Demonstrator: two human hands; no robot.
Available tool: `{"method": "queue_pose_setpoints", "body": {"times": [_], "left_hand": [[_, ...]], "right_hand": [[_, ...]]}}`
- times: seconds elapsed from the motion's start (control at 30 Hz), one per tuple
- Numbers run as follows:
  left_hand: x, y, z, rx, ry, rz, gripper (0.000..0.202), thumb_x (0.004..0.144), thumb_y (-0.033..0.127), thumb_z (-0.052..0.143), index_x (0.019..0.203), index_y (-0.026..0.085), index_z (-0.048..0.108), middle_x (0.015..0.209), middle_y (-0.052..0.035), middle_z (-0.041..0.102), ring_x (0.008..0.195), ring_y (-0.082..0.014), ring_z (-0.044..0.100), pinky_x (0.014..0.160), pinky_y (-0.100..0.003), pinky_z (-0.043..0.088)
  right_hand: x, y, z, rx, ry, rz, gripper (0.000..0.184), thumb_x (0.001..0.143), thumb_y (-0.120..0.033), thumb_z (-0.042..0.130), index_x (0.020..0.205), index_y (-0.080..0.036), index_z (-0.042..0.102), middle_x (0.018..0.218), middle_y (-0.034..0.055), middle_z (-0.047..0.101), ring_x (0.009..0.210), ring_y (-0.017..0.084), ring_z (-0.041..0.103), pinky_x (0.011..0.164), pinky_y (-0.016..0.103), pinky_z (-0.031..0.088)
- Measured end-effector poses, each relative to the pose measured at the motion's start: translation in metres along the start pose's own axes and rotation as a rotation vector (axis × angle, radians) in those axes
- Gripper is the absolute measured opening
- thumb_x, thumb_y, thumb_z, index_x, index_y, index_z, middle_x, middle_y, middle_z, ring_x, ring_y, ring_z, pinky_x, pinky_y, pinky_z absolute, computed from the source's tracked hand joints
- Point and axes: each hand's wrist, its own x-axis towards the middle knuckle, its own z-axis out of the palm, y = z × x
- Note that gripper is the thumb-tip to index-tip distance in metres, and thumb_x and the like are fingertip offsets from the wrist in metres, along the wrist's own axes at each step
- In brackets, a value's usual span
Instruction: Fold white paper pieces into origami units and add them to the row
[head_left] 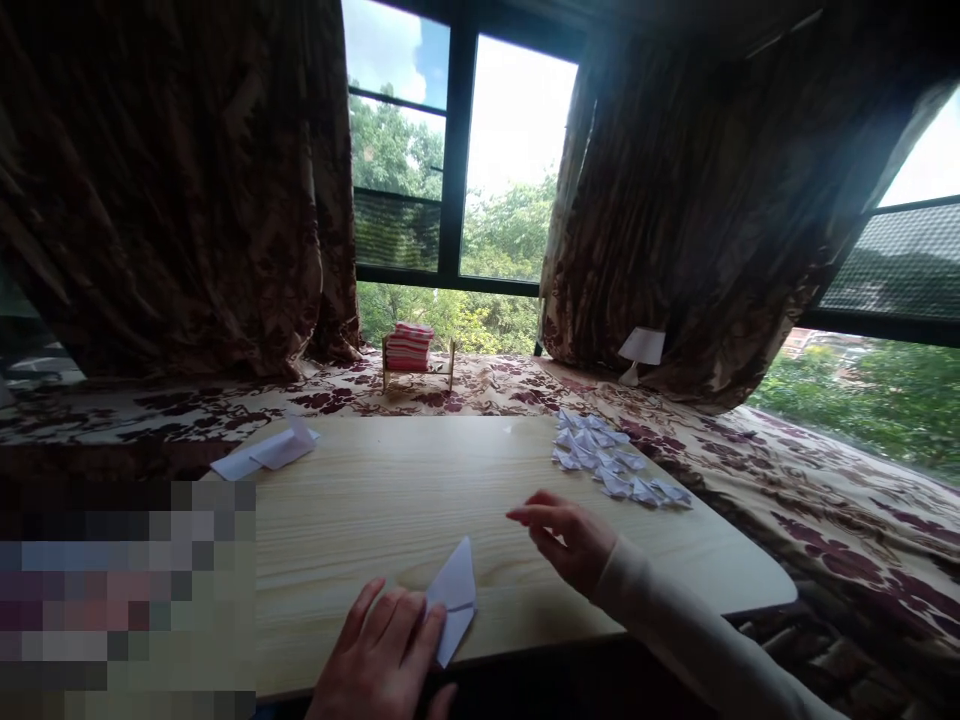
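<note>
A folded white paper [454, 590], pointed at its far end, lies near the front edge of the table. Its left side is held down by my left hand [386, 635], the fingers bent over it against the tabletop and the thumb off to the side. My right hand [574, 540] is to the right of this paper, apart from it, with index finger and thumb separated and nothing visible between them. Beyond it, several small folded paper pieces [592, 450] are clustered at the table's right side. White paper sheets [259, 455], one with a raised flap, rest at the far left corner.
The pale wooden table [360, 520] stands against a ledge with flowered cloth [510, 385]. On the ledge are a small rack of pink-and-white folded items [409, 347] and a small white lamp [643, 347]. Dark patterned curtains [187, 180] flank the window. A blurred patch covers the lower left.
</note>
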Motion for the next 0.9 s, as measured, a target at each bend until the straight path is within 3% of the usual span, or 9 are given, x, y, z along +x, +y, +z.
{"method": "queue_pose_setpoints", "body": {"times": [0.1, 0.17, 0.23, 0.33, 0.43, 0.6, 0.7, 0.8, 0.9], "left_hand": [[0.001, -0.001, 0.005, 0.005, -0.004, 0.018, 0.038, 0.079, 0.043, 0.042, 0.100, 0.019, 0.063, 0.090, -0.0075, 0.063, 0.091, -0.0235, 0.053, 0.095, -0.045, 0.031], [0.003, -0.002, 0.006, -0.001, -0.008, 0.051, 0.038, 0.079, 0.040, 0.043, 0.103, 0.019, 0.062, 0.095, -0.0078, 0.064, 0.096, -0.0241, 0.052, 0.097, -0.045, 0.028], [0.005, -0.003, 0.004, -0.010, -0.038, 0.078, 0.037, 0.077, 0.034, 0.045, 0.107, 0.018, 0.060, 0.103, -0.0074, 0.065, 0.101, -0.0242, 0.051, 0.100, -0.045, 0.025], [0.007, -0.002, 0.001, -0.019, -0.081, 0.083, 0.040, 0.075, 0.026, 0.046, 0.112, 0.017, 0.057, 0.111, -0.0071, 0.063, 0.106, -0.0237, 0.049, 0.102, -0.046, 0.020], [0.006, 0.000, -0.001, -0.008, -0.125, 0.084, 0.041, 0.076, 0.024, 0.046, 0.114, 0.016, 0.056, 0.112, -0.0080, 0.063, 0.107, -0.0235, 0.049, 0.103, -0.047, 0.019], [0.000, 0.000, 0.004, -0.027, -0.083, 0.049, 0.039, 0.078, 0.027, 0.044, 0.113, 0.016, 0.057, 0.110, -0.0087, 0.064, 0.105, -0.0236, 0.050, 0.103, -0.047, 0.020], [-0.001, -0.002, 0.008, -0.035, -0.082, 0.050, 0.040, 0.078, 0.030, 0.045, 0.113, 0.016, 0.057, 0.108, -0.0088, 0.064, 0.104, -0.0240, 0.050, 0.102, -0.047, 0.020], [-0.001, 0.001, 0.008, -0.026, -0.087, 0.030, 0.041, 0.077, 0.030, 0.044, 0.112, 0.015, 0.058, 0.106, -0.0100, 0.063, 0.102, -0.0246, 0.050, 0.101, -0.047, 0.022], [0.002, 0.007, 0.005, -0.025, -0.096, -0.027, 0.040, 0.075, 0.027, 0.044, 0.110, 0.015, 0.059, 0.103, -0.0105, 0.063, 0.101, -0.0252, 0.050, 0.101, -0.048, 0.023]], "right_hand": [[0.029, -0.015, 0.007, 0.139, -0.069, -0.038, 0.031, 0.073, -0.009, 0.056, 0.102, -0.018, 0.063, 0.087, 0.0045, 0.063, 0.078, 0.014, 0.060, 0.068, 0.025, 0.048], [0.045, -0.026, 0.016, 0.043, -0.179, -0.086, 0.030, 0.069, -0.017, 0.067, 0.099, -0.016, 0.065, 0.092, 0.0074, 0.063, 0.086, 0.018, 0.059, 0.077, 0.029, 0.046], [0.057, -0.033, 0.024, -0.088, -0.368, -0.092, 0.036, 0.065, -0.025, 0.072, 0.099, -0.016, 0.066, 0.096, 0.0089, 0.063, 0.088, 0.019, 0.058, 0.079, 0.030, 0.045], [0.068, -0.037, 0.030, -0.141, -0.472, -0.087, 0.028, 0.058, -0.028, 0.077, 0.083, -0.019, 0.070, 0.091, 0.0061, 0.064, 0.086, 0.021, 0.057, 0.075, 0.031, 0.044], [0.071, -0.035, 0.033, -0.163, -0.499, -0.071, 0.018, 0.056, -0.029, 0.078, 0.068, -0.018, 0.069, 0.081, 0.0035, 0.064, 0.081, 0.021, 0.056, 0.070, 0.030, 0.044], [0.071, -0.032, 0.040, -0.156, -0.470, -0.001, 0.036, 0.056, -0.028, 0.077, 0.090, -0.022, 0.067, 0.071, -0.0027, 0.063, 0.065, 0.014, 0.056, 0.057, 0.022, 0.041], [0.070, -0.034, 0.042, -0.132, -0.458, 0.021, 0.024, 0.056, -0.026, 0.074, 0.079, -0.024, 0.069, 0.062, -0.0051, 0.062, 0.058, 0.012, 0.055, 0.051, 0.019, 0.038], [0.063, -0.040, 0.041, -0.128, -0.385, 0.036, 0.007, 0.064, -0.022, 0.067, 0.070, -0.021, 0.069, 0.062, -0.0026, 0.063, 0.060, 0.013, 0.056, 0.054, 0.021, 0.039], [0.046, -0.048, 0.041, -0.129, -0.265, 0.039, 0.011, 0.072, -0.014, 0.058, 0.074, -0.019, 0.067, 0.073, 0.0018, 0.065, 0.073, 0.016, 0.056, 0.065, 0.025, 0.041]]}}
